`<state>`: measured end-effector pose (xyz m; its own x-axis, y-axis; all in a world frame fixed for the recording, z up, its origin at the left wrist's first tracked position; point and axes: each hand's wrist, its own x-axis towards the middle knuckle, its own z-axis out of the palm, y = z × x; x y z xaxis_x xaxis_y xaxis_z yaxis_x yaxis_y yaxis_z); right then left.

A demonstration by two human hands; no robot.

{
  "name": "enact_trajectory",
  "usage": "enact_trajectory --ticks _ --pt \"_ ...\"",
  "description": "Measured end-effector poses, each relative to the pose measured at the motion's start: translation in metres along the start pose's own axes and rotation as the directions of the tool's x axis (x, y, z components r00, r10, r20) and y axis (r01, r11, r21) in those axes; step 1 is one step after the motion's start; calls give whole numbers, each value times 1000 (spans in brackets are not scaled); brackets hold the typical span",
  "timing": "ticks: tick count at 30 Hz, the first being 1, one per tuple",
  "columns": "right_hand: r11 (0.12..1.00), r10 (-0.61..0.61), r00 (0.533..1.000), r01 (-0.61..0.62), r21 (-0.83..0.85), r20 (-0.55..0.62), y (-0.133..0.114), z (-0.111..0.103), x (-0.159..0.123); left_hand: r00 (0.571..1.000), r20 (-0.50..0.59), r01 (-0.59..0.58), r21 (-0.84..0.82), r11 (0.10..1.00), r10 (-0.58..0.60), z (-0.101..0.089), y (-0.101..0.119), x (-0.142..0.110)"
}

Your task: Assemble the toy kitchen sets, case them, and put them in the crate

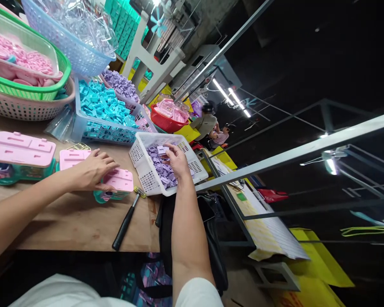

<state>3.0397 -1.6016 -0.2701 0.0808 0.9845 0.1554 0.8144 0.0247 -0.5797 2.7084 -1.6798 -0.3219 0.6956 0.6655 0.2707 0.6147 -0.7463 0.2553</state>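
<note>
My left hand [94,170] lies on top of a pink and teal toy piece [119,183] on the wooden table [77,221], fingers curled over its pink lid. My right hand [176,161] reaches into a white basket [137,158] of small purple plastic parts and pinches one purple part [162,150] at its fingertips. A second pink lid [69,157] sits just behind my left hand.
A black-handled hammer [126,221] lies near the table's front edge. A larger pink and teal toy [19,157] stands at the left. Baskets of blue parts [104,108], purple parts [121,84] and pink parts [22,64] line the back. People sit in the distance [208,121].
</note>
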Motion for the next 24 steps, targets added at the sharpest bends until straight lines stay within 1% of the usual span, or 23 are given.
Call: enact_trajectory --ticks 2,3,6,9,11,13,14,15,16,17,18,19,20,21,22,24 --pt "991 -25 999 19 -132 -46 2 -2 -3 1000 9 13 8 1000 -13 0 0 0" --pt "982 -35 998 25 -185 -51 2 -2 -3 1000 17 16 2 1000 -16 0 1 0" --pt "973 -99 995 96 -211 -3 -12 4 4 1000 21 20 -36 999 -19 -3 8 -5" --pt "955 -232 970 241 -172 69 -48 23 24 999 0 32 -74 997 -32 -11 13 -9" --pt "916 -366 920 383 -123 140 -80 45 45 999 -12 49 -63 997 -50 -23 9 -6" --pt "841 -512 833 536 -77 212 -113 71 67 995 -26 92 3 996 -92 -41 -6 6" --pt "810 -554 799 582 -74 234 -129 85 77 991 -32 129 53 990 -128 -51 -18 15" --pt "792 -566 785 602 -97 253 -142 99 86 983 -37 180 106 978 -177 -61 -32 26" --pt "790 -552 790 598 -137 268 -154 112 93 969 -45 245 154 957 -241 -71 -47 39" --pt "793 -524 804 581 -182 282 -163 124 99 947 -54 322 190 927 -318 -80 -62 52" --pt "798 -493 818 561 -222 295 -170 133 104 913 -66 407 210 889 -402 -87 -77 64" --pt "801 -467 830 543 -250 305 -175 140 107 877 -72 479 212 852 -476 -92 -91 76" --pt "805 -455 836 534 -261 308 -178 144 110 849 -75 527 203 825 -524 -95 -102 87" --pt "809 -455 839 530 -253 299 -179 144 113 835 -78 548 186 815 -544 -96 -109 95" --pt "815 -465 838 531 -231 285 -178 142 115 837 -84 547 164 821 -541 -97 -113 102" --pt "826 -497 823 546 -140 275 -173 129 117 863 -120 503 106 858 -491 -95 -110 110"
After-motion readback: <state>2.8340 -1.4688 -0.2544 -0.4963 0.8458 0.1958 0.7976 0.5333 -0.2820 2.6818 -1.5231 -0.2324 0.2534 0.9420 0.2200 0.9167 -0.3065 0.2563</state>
